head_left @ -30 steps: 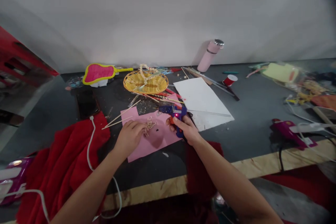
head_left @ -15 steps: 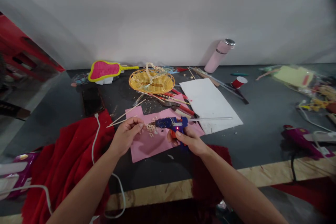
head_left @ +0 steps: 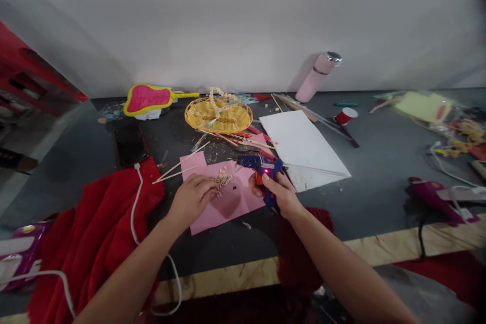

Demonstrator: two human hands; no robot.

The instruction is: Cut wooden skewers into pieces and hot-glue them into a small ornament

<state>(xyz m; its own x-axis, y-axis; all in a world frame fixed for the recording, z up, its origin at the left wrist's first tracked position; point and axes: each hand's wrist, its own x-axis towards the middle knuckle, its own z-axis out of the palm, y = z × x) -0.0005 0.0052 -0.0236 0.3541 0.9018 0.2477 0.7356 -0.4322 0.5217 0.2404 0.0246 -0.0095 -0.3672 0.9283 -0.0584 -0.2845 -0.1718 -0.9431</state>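
My right hand (head_left: pixel 281 192) is wrapped around a blue hot glue gun (head_left: pixel 261 163) with a red light on its side and a clear glue stick (head_left: pixel 319 168) out of its back. The gun's nozzle points left, over pink paper (head_left: pixel 228 215). My left hand (head_left: pixel 194 196) has its fingers bent together at the left side of a pile of short pale wooden pieces (head_left: pixel 225 180) on the paper. Whatever its fingertips hold, if anything, is hidden. Thin wooden sticks (head_left: pixel 178 166) lie just beyond that hand.
A wicker basket (head_left: pixel 193 120) stands behind the paper, beside a pink-and-yellow paddle shape (head_left: pixel 148 99). White board (head_left: pixel 304 147), a pink bottle (head_left: pixel 317 78) and a red spool (head_left: pixel 345 116) are right. A phone (head_left: pixel 130 144), red cloth (head_left: pixel 102 212) and white cable (head_left: pixel 138 197) are left.
My right hand has drawn the glue gun slightly right and up, away from my left hand. My left hand has turned palm down, its fingertips lowered to the wooden pieces.
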